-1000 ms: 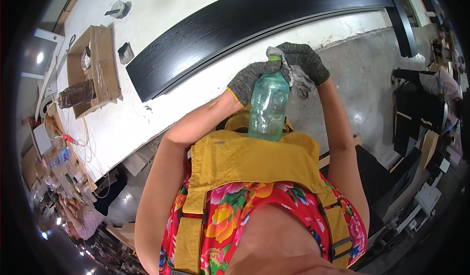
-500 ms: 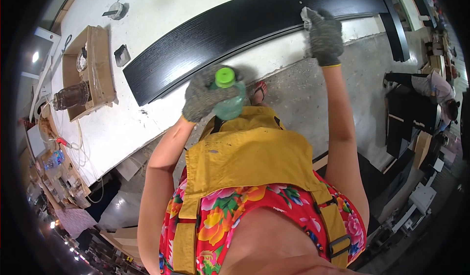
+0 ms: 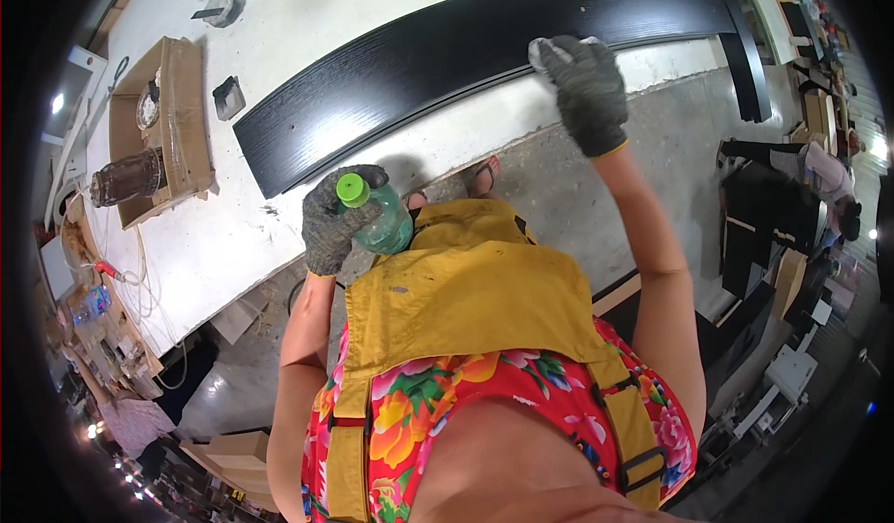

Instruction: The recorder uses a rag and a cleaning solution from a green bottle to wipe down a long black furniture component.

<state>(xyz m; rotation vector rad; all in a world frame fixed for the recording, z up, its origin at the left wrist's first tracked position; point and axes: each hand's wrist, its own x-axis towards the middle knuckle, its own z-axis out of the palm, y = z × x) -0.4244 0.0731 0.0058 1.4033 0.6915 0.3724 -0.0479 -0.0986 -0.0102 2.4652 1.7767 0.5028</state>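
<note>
While the left hand point(image 3: 328, 225) clamps a bottle point(image 3: 386, 223), the outstretched right hand point(image 3: 589, 96) grips a pale rag point(image 3: 538, 54)

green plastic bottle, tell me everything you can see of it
The translucent green, plastic-looking bottle has a rounded shoulder and a bright green round screw-type cap, which is on. It is tilted, cap toward the camera and the picture's upper left, so its base is hidden. The left hand in a dark grey knit glove grips it, fingers around the neck below the cap. It is held before the mustard-yellow fabric overalls; whether it touches them, or how full it is, I cannot tell.
</note>
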